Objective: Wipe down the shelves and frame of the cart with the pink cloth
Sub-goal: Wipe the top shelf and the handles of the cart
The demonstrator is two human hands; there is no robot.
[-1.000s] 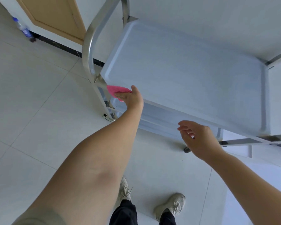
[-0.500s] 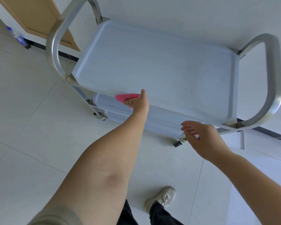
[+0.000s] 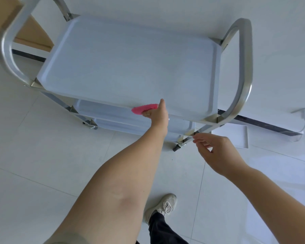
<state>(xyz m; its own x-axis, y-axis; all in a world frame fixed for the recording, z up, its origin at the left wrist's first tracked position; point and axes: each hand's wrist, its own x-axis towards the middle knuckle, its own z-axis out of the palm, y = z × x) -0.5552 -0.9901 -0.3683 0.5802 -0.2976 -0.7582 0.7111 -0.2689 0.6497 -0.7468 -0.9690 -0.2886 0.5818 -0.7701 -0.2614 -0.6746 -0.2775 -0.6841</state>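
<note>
Your left hand [image 3: 157,114]: grips the pink cloth [image 3: 143,109], pressing it against the front edge of the top shelf [image 3: 127,64], right of middle. Your right hand [image 3: 217,152]: holds nothing, fingers loosely curled, hanging just in front of the cart [image 3: 243,71] by its front right leg. Cart: metal frame with a looped handle at each end, two lower shelves visible beneath the top one, standing on pale floor tiles [image 3: 33,155]. Your shoe [image 3: 163,205]: on the tiles below

Left hand [image 3: 157,115] outstretched, gripping; right hand [image 3: 217,152] loosely open, hovering.
</note>
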